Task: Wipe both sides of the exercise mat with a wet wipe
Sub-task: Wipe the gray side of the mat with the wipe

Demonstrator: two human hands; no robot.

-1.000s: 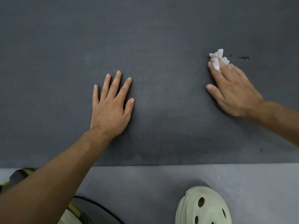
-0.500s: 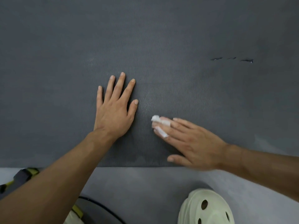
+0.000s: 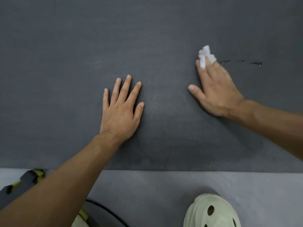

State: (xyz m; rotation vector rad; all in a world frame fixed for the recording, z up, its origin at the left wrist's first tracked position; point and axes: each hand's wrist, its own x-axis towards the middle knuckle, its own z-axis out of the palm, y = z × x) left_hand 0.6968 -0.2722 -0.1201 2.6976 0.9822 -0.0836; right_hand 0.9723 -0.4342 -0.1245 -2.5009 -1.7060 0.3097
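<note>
Two hands are on the exercise mat point(image 3: 65, 63), which lies flat on the grey floor point(image 3: 155, 190) with its long axis running left to right and its near edge straight across in front of the person.

The left hand point(image 3: 120, 110) is palm down with fingers spread wide, holding nothing, and has kept its place on the mat throughout.

The right hand point(image 3: 216, 94) has changed position. Half a second ago it was low on the mat, close beside the left thumb. It is now well away to the right and farther up, just beside a row of short dark marks point(image 3: 241, 61). Its fingers are extended and press the white wet wipe point(image 3: 206, 54) onto the mat. The wipe is bunched past the fingertips, and a fold shows between the first two fingers.

One pale perforated shoe point(image 3: 211, 212) stands on the floor near the mat's edge.
</note>
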